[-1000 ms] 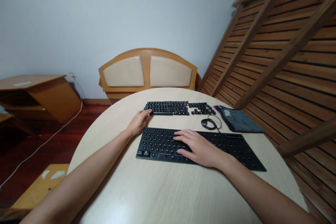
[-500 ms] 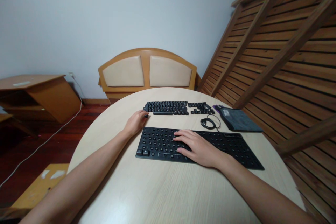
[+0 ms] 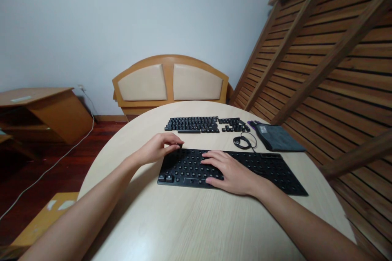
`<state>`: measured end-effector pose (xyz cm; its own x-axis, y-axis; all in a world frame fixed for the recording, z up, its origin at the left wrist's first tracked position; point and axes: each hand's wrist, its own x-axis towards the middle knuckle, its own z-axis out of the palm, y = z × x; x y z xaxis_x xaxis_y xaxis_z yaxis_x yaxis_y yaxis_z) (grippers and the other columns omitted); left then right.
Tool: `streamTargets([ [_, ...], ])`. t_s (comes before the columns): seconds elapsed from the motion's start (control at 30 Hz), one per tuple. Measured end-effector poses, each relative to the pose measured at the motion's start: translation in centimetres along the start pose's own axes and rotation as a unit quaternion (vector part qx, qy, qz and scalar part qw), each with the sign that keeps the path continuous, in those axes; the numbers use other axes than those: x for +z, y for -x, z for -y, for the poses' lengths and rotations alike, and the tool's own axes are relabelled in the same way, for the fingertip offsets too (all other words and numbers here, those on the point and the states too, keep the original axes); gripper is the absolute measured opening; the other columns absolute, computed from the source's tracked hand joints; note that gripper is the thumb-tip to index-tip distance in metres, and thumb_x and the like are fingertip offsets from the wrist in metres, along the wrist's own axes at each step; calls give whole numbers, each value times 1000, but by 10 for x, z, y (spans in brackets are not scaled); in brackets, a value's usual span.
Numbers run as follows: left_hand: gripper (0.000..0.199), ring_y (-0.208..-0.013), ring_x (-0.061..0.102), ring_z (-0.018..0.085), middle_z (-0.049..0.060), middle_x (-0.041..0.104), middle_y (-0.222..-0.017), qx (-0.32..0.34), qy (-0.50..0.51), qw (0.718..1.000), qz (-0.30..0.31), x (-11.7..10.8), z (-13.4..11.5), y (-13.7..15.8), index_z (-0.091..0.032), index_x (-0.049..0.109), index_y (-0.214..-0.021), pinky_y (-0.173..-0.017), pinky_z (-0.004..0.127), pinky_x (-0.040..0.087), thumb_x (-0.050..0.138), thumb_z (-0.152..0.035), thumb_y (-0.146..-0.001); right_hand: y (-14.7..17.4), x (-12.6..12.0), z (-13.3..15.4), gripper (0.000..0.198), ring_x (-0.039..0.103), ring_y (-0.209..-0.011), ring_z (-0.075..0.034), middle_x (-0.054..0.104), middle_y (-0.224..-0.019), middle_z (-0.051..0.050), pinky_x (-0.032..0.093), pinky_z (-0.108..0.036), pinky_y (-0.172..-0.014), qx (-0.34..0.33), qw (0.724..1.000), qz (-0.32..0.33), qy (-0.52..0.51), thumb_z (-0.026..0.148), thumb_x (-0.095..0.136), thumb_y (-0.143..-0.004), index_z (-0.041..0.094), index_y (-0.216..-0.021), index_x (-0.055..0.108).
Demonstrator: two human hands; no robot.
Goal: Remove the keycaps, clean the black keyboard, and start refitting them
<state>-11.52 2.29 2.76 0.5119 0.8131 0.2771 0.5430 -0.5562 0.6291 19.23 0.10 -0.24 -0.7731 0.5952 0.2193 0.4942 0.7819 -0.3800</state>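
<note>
A black keyboard base (image 3: 263,173), mostly stripped of its keycaps, lies across the table in front of me. Two keycaps (image 3: 165,178) sit on its near left corner. My left hand (image 3: 159,147) hovers over the base's far left corner, thumb and fingers pinched on a small black keycap (image 3: 181,144), largely hidden by the fingertips. On the middle of the base rests my right hand (image 3: 231,173), fingers spread and holding nothing. Beyond the base, loose keycaps (image 3: 192,123) are laid out in keyboard order, with the long space bar (image 3: 189,131) along their near side.
A coiled black cable (image 3: 241,142) runs from the base's far edge. To its right lies a dark grey cloth pouch (image 3: 280,138) with something purple behind it. The round table (image 3: 171,228) stands before a wooden headboard (image 3: 170,77); a slatted wooden frame (image 3: 337,69) leans at the right.
My left hand has moved right and toward me, from the left end of the loose keycaps to above the base, carrying a keycap. My right hand stays in place.
</note>
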Motion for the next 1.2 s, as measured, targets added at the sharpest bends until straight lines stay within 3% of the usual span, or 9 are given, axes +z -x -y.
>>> streamTargets([
  [0.13, 20, -85, 68, 18, 7, 75, -98, 9, -5, 995, 104, 1, -26, 3, -18, 73, -104, -76, 30, 55, 60, -27, -91, 1, 1, 2, 72, 35, -140, -32, 43, -152, -10, 31, -52, -115, 6, 1000, 29, 4, 53, 74, -77, 25, -140, 53],
  [0.37, 21, -86, 69, 19, 4, 77, -98, 17, 0, 975, 221, 2, -34, 8, -22, 78, -101, -81, 31, 53, 64, -20, -85, 0, 8, -2, 71, 31, -143, -32, 40, -155, -9, 29, -53, -116, 21, 999, 32, -2, 55, 71, -80, 27, -143, 50],
  [0.57, 21, -76, 68, 18, 2, 78, -89, -13, -44, 968, 246, 3, -23, 11, -25, 79, -98, -73, 31, 52, 69, -20, -80, 0, 9, -2, 72, 31, -144, -32, 40, -156, -9, 29, -53, -117, 24, 999, 33, 7, 57, 69, -81, 26, -143, 50],
  [0.8, 19, -71, 67, 17, 2, 77, -83, -20, -26, 970, 241, 3, -19, 11, -24, 80, -93, -65, 28, 50, 70, -22, -78, -1, 9, -3, 72, 31, -144, -33, 40, -156, -9, 29, -55, -116, 20, 999, 27, 0, 56, 70, -81, 27, -144, 50],
  [1.2, 16, -71, 65, 18, 3, 75, -84, -35, -72, 963, 259, 4, -30, 9, -22, 79, -92, -64, 29, 48, 70, -21, -79, 0, 9, -2, 72, 31, -144, -32, 40, -156, -8, 30, -53, -116, 20, 999, 29, 19, 58, 69, -82, 25, -143, 51],
])
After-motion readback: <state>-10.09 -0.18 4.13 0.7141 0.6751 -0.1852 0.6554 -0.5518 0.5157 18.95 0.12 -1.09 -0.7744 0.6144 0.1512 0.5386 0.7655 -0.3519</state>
